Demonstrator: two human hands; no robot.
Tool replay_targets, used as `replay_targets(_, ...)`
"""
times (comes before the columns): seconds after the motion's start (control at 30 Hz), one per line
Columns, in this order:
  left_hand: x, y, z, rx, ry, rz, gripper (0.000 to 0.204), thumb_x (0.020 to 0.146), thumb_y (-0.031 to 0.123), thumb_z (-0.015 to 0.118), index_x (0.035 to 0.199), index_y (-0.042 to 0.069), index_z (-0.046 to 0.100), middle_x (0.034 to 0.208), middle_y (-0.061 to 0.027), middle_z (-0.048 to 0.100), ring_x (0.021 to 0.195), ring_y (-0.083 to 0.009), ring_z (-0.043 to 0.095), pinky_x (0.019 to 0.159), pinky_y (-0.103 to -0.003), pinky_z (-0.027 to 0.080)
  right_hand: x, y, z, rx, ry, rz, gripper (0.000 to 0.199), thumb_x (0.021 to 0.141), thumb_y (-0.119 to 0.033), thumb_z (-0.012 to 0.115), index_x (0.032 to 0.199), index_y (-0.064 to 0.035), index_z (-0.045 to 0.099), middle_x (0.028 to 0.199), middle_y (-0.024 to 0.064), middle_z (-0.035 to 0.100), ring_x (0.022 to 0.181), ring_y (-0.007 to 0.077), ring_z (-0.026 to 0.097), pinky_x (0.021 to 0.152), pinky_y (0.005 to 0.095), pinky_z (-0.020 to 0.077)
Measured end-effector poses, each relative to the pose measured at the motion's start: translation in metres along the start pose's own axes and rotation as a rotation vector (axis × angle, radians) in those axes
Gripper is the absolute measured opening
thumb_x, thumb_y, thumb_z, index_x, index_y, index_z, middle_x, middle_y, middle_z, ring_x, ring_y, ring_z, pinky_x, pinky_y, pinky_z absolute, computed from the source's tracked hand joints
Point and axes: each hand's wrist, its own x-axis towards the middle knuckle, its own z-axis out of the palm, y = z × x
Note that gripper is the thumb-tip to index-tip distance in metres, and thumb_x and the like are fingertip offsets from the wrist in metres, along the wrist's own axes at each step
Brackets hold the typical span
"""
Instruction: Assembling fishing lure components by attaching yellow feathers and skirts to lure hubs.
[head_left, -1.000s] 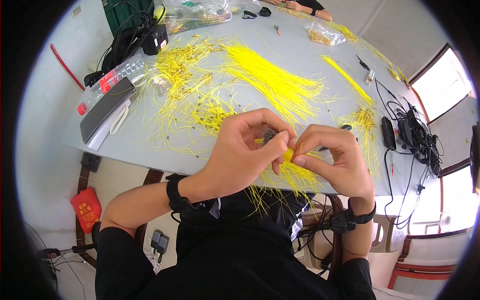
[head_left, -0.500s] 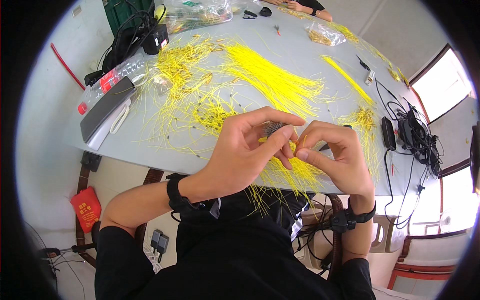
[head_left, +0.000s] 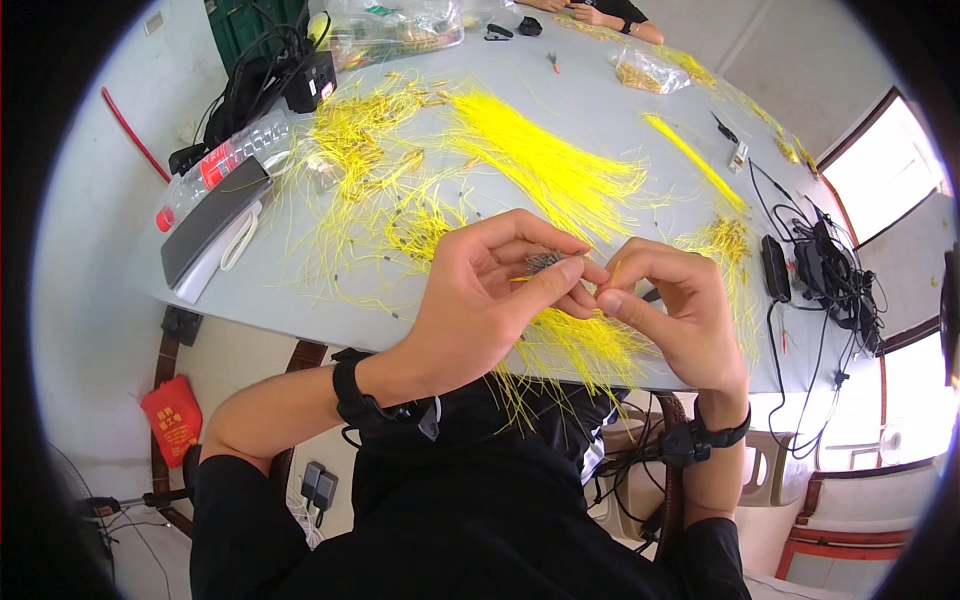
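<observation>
In front of my chest, my left hand (head_left: 500, 290) is closed, its fingers curled round a grey bristly bundle (head_left: 542, 262). A short yellow piece shows beside that bundle. Close against its fingertips, my right hand (head_left: 665, 300) pinches thumb and forefinger on a thin yellow strand (head_left: 614, 270); what else lies in the pinch is too small to make out. Below both hands, a loose bunch of yellow strands (head_left: 590, 350) hangs over the table's near edge. A thin dark object, partly hidden, shows behind my right fingers.
Yellow strands lie in a straight bundle (head_left: 550, 150) and a tangled pile (head_left: 360, 140) on the grey table (head_left: 350, 300). At left are a plastic bottle (head_left: 230, 155) and a dark box (head_left: 215, 230); black cables (head_left: 835, 270) lie at right. Another person's hands (head_left: 585, 12) rest across the table.
My hands stay close together, the right fingers shifting slightly. The grey bundle has tipped a little in my left hand, and a yellow piece now shows beside it.
</observation>
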Motion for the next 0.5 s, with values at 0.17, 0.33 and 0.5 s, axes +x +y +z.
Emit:
replay_targets(0.17,0.001,-0.003,0.003,-0.005,0.014,0.036,0.020,0.106,0.002,0.060,0.123,-0.006,0.064,0.114,-0.0204,0.075,0.097,-0.0204,0.075,0.089,-0.033,0.064,-0.001,0.004,0.000,0.063,0.014,0.041,0.008,0.093,-0.006,0.077,0.095,0.0015,0.073,0.093,0.0052,0.069,0.084,0.0113,0.059,0.079,0.0290,0.0477)
replay_targets(0.33,0.001,-0.003,0.001,0.003,-0.001,0.026,0.022,0.106,0.002,0.060,0.126,-0.007,0.064,0.115,-0.0202,0.074,0.099,-0.0203,0.075,0.088,-0.034,0.065,0.001,0.002,0.003,0.110,0.054,-0.013,0.008,0.094,-0.005,0.075,0.094,0.0023,0.071,0.102,0.0064,0.069,0.089,0.0118,0.058,0.083,0.0296,0.0472)
replay_targets(0.5,0.003,-0.002,0.004,-0.010,0.035,0.014,0.021,0.104,0.001,0.063,0.123,-0.008,0.066,0.113,-0.0193,0.074,0.100,-0.0212,0.075,0.083,-0.033,0.066,0.003,-0.009,0.007,-0.264,0.174,-0.133,0.008,0.089,-0.003,0.075,0.091,0.0008,0.068,0.097,0.0104,0.067,0.087,0.0216,0.061,0.082,0.0331,0.0465)
